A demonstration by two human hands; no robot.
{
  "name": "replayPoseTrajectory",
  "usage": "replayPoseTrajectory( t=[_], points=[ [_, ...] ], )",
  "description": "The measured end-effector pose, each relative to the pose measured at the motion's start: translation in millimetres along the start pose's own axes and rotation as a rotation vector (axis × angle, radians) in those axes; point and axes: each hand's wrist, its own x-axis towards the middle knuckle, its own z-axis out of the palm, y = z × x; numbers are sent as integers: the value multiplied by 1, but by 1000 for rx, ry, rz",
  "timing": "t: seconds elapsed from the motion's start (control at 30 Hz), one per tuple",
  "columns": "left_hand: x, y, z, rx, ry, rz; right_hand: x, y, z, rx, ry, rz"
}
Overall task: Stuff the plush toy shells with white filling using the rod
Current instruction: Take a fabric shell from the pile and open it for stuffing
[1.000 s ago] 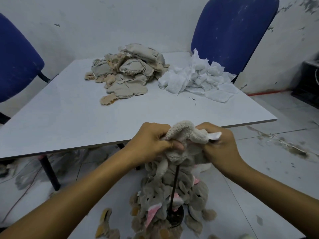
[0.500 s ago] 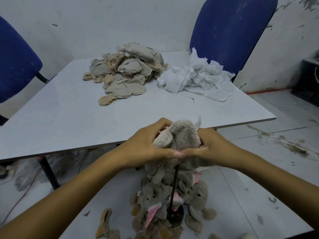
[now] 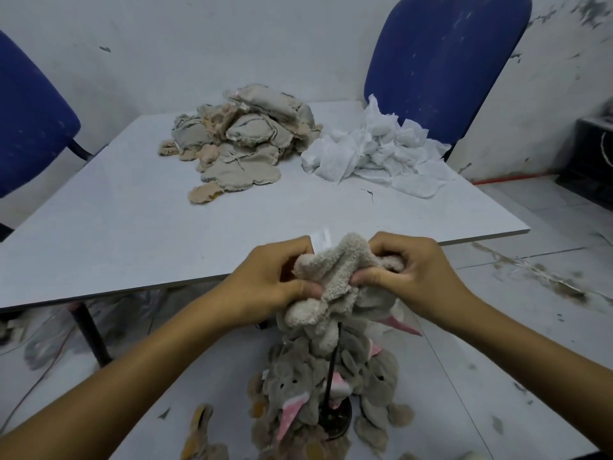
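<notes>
A beige plush toy shell (image 3: 338, 277) sits on top of a thin black upright rod (image 3: 332, 363) with a round dark base (image 3: 335, 418). My left hand (image 3: 268, 283) grips the shell's left side, near a white label (image 3: 321, 240). My right hand (image 3: 411, 270) grips its right side, fingers curled into the fabric. Below, several grey plush toys with pink ears (image 3: 298, 393) lie around the rod's base. On the table, a heap of inside-out tan shells (image 3: 245, 137) lies at the back, with a pile of white filling (image 3: 374, 151) to its right.
The grey table (image 3: 132, 227) stands in front of me, its near edge just behind my hands. Two blue chairs stand behind it, one at the left (image 3: 30, 127), one at the back right (image 3: 444, 61). A lower white surface (image 3: 199, 376) carries the rod. The floor at right is dirty.
Both hands have shifted their hold on the shell: the right hand moved from under it to gripping its right side, and the white label now sticks up by the left hand.
</notes>
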Motion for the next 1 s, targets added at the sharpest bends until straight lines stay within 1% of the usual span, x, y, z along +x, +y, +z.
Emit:
replayPoseTrajectory(
  t=[0.07,0.1,0.17,0.2,0.23,0.27,0.3,0.37,0.4,0.43,0.47,0.5,0.53,0.6,0.63,0.7,0.77,0.8,0.83,0.87,0.9,0.93,0.97,1.0],
  points=[
    [2,0,2,110,13,29,1,-2,1,-13,-5,-11],
    [5,4,1,84,49,58,2,-4,-1,-22,16,-45],
    [7,13,-3,-71,149,139,4,-8,-10,-52,116,-148],
    [7,15,-4,-90,198,210,5,-9,-14,-105,163,-209],
    [5,14,-5,-22,218,268,4,-7,-16,-188,173,-266],
    [2,12,-2,71,196,290,1,-6,-13,-266,140,-291],
    [1,8,2,188,140,257,-2,-4,-7,-321,84,-271],
    [-2,-3,15,345,-13,136,-9,0,9,-332,-30,-164],
    [0,-7,20,409,-54,110,-9,2,13,-333,-51,-132],
    [3,-9,22,457,-53,109,-8,4,14,-349,-65,-113],
    [6,-10,22,447,-34,100,-5,4,11,-348,-89,-76],
    [8,-9,20,361,-7,87,-3,2,5,-306,-126,-33],
    [9,-6,16,226,22,73,-1,-1,-2,-240,-154,0],
    [10,6,2,-23,82,89,3,-12,-20,-67,-137,12],
    [11,14,-7,-121,119,115,7,-21,-30,23,-100,11],
    [20,30,-27,-276,204,170,25,-34,-47,114,43,-15],
    [36,38,-44,-343,308,171,53,-38,-54,137,178,-19],
    [45,39,-50,-343,370,135,69,-34,-52,132,222,0],
    [53,36,-53,-300,436,61,83,-27,-47,93,243,23],
    [59,29,-55,-193,489,-47,96,-17,-38,7,236,61],
    [65,18,-56,-16,510,-170,105,-3,-30,-102,203,115],
    [67,7,-55,202,495,-277,110,13,-22,-202,158,174],
    [68,-3,-53,393,459,-311,113,29,-14,-266,107,234],
    [70,-11,-50,512,424,-259,114,44,-9,-309,54,280]
  ],
)
